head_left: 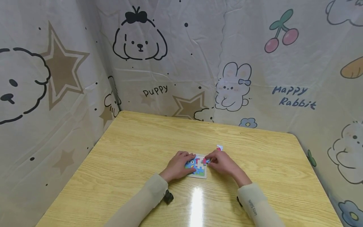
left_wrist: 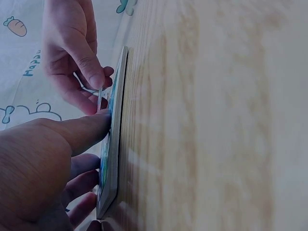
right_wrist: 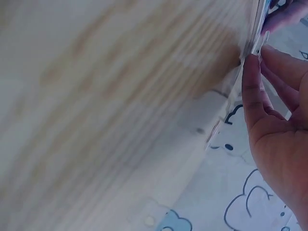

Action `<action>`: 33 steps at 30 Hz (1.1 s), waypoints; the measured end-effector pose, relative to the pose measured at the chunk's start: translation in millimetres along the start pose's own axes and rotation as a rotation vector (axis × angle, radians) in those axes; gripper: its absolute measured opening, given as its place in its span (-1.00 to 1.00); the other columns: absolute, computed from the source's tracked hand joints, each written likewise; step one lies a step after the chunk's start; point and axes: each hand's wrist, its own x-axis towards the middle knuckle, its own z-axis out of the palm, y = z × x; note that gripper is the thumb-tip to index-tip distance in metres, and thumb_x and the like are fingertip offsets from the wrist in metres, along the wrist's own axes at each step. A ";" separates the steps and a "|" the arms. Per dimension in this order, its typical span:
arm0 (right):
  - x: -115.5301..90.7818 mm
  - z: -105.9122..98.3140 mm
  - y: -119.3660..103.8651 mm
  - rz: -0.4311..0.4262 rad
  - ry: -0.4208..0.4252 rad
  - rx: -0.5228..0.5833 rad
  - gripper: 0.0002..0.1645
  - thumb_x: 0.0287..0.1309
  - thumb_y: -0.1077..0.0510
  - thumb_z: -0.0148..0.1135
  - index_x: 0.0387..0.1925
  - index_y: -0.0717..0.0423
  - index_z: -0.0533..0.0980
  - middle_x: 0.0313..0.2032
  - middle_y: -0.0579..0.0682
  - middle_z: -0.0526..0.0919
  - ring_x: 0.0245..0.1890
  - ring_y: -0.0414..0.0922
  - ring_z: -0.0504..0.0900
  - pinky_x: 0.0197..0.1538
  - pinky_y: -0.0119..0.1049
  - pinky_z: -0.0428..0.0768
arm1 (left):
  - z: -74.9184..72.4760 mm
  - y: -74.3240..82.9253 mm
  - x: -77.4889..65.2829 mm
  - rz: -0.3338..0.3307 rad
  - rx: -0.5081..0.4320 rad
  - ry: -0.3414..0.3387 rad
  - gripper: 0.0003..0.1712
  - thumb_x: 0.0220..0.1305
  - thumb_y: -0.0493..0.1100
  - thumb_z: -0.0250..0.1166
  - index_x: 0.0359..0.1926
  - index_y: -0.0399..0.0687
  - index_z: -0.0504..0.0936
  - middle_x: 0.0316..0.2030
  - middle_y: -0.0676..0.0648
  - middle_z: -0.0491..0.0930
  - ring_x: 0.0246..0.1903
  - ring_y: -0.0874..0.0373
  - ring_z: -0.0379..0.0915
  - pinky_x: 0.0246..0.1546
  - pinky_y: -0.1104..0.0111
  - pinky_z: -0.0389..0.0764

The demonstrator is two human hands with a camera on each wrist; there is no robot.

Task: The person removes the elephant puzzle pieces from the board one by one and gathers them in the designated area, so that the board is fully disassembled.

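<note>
A small jigsaw puzzle (head_left: 200,172) in a pale frame lies on the table, its picture blue, green and pink, with a bare patch at its right side. My left hand (head_left: 179,165) rests over its left part; in the left wrist view the thumb (left_wrist: 89,130) presses on the face and the other fingers spread along the frame. Between thumb and fingers, my right hand (head_left: 222,162) pinches a pink and blue puzzle piece (head_left: 204,161) close over the bare patch. From the right wrist, that piece (right_wrist: 262,44) shows edge-on at the fingertips.
Another puzzle piece (head_left: 219,147), pink and white, lies on the table just beyond my right hand. The wooden table (head_left: 136,138) meets a printed cloth (head_left: 181,63) at its back and sides. A strip of light reflects off the near tabletop.
</note>
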 end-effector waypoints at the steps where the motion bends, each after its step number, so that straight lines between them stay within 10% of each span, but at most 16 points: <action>1: -0.7 -1.4 1.3 0.011 0.003 0.001 -0.67 0.25 0.29 0.39 0.06 0.13 0.72 -0.16 -0.01 0.72 -0.21 -0.17 0.64 -0.05 -0.15 0.67 | -0.2 0.0 -0.1 0.001 0.002 0.001 -0.25 0.38 0.22 0.34 0.49 0.12 0.44 0.35 -0.06 0.50 0.39 -0.03 0.29 0.38 0.02 0.42; 33: -9.3 -47.4 70.8 0.300 0.198 -0.076 -0.64 0.33 0.34 0.28 0.13 0.33 0.62 -0.04 0.26 0.64 -0.16 0.05 0.60 -0.04 0.00 0.64 | -0.3 1.5 -1.9 0.007 0.008 0.003 -0.25 0.39 0.21 0.34 0.50 0.10 0.43 0.39 -0.05 0.48 0.40 -0.03 0.29 0.39 0.01 0.41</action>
